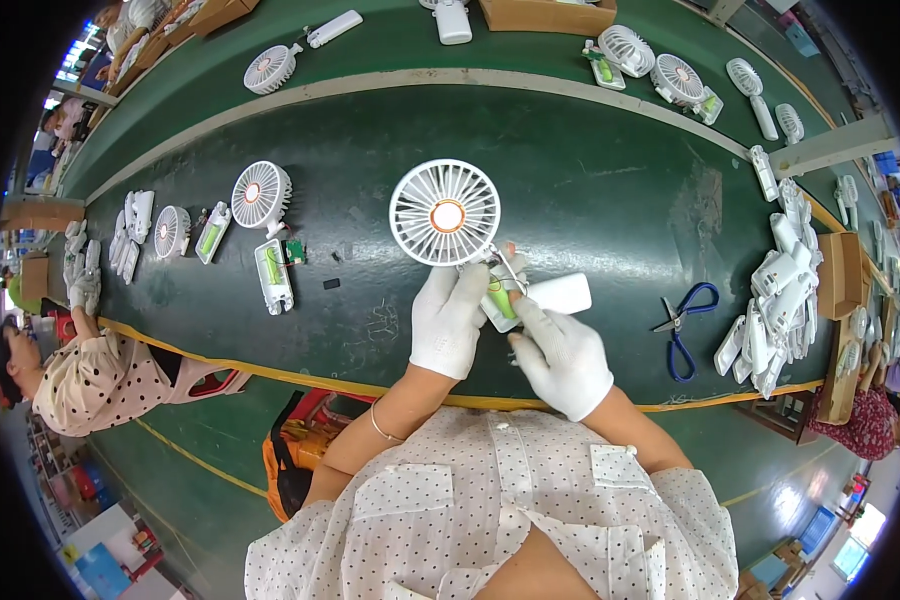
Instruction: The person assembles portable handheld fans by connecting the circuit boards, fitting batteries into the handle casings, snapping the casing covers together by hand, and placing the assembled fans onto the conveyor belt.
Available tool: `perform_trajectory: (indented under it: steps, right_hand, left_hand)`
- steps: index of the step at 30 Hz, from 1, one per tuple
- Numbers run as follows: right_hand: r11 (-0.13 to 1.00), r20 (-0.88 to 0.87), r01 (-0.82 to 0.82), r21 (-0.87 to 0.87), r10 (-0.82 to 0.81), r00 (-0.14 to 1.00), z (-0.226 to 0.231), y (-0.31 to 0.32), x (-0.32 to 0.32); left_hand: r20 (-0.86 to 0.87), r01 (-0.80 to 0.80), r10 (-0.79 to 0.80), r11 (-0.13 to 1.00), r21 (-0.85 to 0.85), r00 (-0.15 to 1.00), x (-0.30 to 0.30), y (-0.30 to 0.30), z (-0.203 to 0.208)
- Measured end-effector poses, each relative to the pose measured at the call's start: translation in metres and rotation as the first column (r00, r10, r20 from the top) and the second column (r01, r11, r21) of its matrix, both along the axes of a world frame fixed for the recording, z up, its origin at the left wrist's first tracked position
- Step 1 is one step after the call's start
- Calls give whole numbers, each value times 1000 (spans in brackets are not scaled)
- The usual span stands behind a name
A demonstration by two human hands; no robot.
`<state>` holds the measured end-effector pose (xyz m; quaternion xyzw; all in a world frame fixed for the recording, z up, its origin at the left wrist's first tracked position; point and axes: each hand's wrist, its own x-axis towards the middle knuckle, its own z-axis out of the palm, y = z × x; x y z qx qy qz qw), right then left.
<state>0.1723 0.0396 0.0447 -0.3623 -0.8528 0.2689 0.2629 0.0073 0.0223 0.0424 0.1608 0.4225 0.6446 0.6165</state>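
Note:
A white handheld fan (445,212) with an orange ring at its hub lies in front of me. Its handle is open and a green battery (501,296) with thin wires shows inside. My left hand (448,322), in a white glove, is closed on the fan just below its round head. At the open handle, my gloved right hand (562,362) has its fingers drawn together by the battery and wires; what they pinch is too small to make out. A smooth white handle cover (562,293) lies beside the right fingers.
Blue-handled snips (686,325) lie to the right, before a heap of white handle parts (778,295). On the left of the green table (370,130) are an opened fan (262,197) and a small black piece (331,284). A co-worker (110,380) sits at far left.

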Motion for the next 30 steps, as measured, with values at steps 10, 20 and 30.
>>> perform_trajectory:
  steps: [10,20,30]
  right_hand:
    - [1000,-83,27,-14,-29,996,-7,-2,-5]
    - [947,-88,153,-282,-184,979,3,-10,-9]
    - [997,15,55,-62,-54,998,-4,-3,-19]
  left_hand:
    - [24,-105,105,994,28,994,0,0,0]
    - [-99,-145,160,980,139,982,-1,-4,0]
    - [-80,-138,144,988,74,986,4,-4,-1]
